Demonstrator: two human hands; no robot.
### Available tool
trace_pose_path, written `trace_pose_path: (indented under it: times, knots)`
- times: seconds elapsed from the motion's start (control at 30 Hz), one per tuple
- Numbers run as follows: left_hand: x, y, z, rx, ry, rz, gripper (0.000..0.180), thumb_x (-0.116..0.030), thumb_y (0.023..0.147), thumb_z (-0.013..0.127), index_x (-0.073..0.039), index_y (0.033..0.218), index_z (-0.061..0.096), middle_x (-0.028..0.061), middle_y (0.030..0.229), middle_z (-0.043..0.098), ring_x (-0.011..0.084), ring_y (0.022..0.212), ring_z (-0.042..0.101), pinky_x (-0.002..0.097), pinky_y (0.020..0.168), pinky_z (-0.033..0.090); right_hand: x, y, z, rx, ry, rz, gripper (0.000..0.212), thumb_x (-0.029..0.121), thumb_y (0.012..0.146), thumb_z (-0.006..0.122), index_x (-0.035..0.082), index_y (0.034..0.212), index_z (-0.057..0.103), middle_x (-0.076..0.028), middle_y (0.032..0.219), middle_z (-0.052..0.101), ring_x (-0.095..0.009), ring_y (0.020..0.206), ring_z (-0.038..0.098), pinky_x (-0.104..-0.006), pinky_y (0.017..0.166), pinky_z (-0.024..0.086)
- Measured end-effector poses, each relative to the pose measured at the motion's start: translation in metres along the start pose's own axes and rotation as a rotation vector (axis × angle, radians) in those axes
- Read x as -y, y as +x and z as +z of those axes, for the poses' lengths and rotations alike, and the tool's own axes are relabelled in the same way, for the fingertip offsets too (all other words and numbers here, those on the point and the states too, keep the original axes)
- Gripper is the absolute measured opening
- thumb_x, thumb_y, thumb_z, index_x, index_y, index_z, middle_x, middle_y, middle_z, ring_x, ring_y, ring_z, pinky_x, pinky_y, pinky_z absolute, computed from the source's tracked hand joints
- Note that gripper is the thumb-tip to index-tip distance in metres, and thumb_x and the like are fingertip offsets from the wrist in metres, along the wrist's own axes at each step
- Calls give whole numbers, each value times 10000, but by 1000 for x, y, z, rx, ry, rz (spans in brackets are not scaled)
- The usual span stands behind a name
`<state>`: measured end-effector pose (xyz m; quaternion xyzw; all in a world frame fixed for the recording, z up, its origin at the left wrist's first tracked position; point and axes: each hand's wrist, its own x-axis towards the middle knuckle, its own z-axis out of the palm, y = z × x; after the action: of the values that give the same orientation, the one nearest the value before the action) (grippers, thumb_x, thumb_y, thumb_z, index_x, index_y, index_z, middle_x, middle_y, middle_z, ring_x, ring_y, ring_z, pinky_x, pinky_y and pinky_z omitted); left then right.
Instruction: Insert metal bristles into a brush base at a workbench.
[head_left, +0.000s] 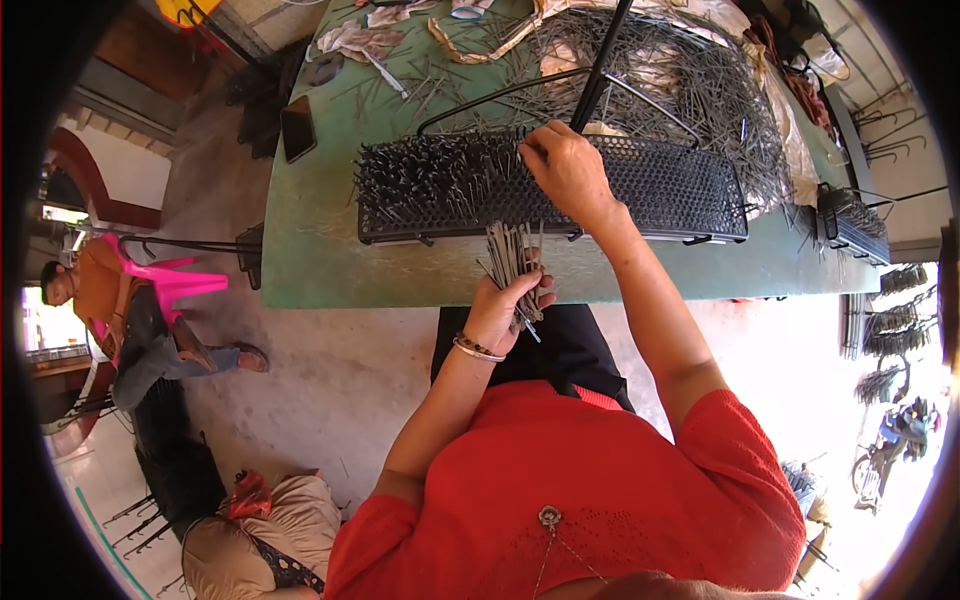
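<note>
My left hand [505, 305] is closed around a bundle of thin grey metal rods [510, 255], held just off the table's near edge. Above it sits a black perforated rack [660, 190] with a long handle. Its left half is packed with upright dark rods [420, 175], while bare holes show across the right half. My right hand [570, 170] is over the middle of the rack, at the border of the filled part. Its fingers are pinched together; whatever is between them is too small or hidden to make out.
A big heap of loose rods [680, 85] covers the far right of the green table [320, 225]. A phone [298, 130] lies at its left edge. Another filled rack [855, 225] stands at the right corner. A person sits on a pink chair [180, 280] to the left.
</note>
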<state>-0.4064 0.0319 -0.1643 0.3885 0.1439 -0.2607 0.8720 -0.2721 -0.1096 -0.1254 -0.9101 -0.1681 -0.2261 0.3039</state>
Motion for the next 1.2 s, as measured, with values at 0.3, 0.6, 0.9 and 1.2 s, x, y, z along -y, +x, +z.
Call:
trace_pose_path:
  times: [0.3, 0.6, 0.9, 1.2]
  knots:
    - [-5, -1, 6, -26, -92, 79, 203, -87, 869, 583, -43, 1066, 556, 37, 909, 597, 144, 812, 611, 315, 677, 558, 16, -37, -28, 237, 374, 198, 228, 199, 780, 689, -15, 859, 674, -167, 740, 640, -285, 632, 624, -339, 588, 485]
    - [-2, 1, 12, -99, -130, 65, 196, -91, 867, 584, -48, 1058, 568, 22, 896, 586, 143, 807, 610, 327, 685, 567, 18, -39, -31, 239, 908, 560, 202, 122, 855, 643, -48, 965, 639, -48, 741, 647, -67, 647, 578, -216, 584, 480]
    - [4, 2, 3, -88, -50, 3, 239, -93, 856, 585, -48, 1090, 568, 23, 822, 567, 122, 734, 589, 317, 664, 563, 9, 2, -12, -162, 438, 162, 153, 96, 848, 639, -13, 953, 653, -66, 752, 660, -92, 666, 612, -241, 609, 487]
    - [1, 0, 2, -81, -44, 7, 226, -71, 840, 621, -66, 1054, 552, 30, 863, 590, 142, 778, 612, 317, 669, 556, 8, 2, -2, -204, 402, 128, 142, 87, 839, 642, -3, 947, 655, -85, 778, 663, -124, 664, 626, -260, 607, 488]
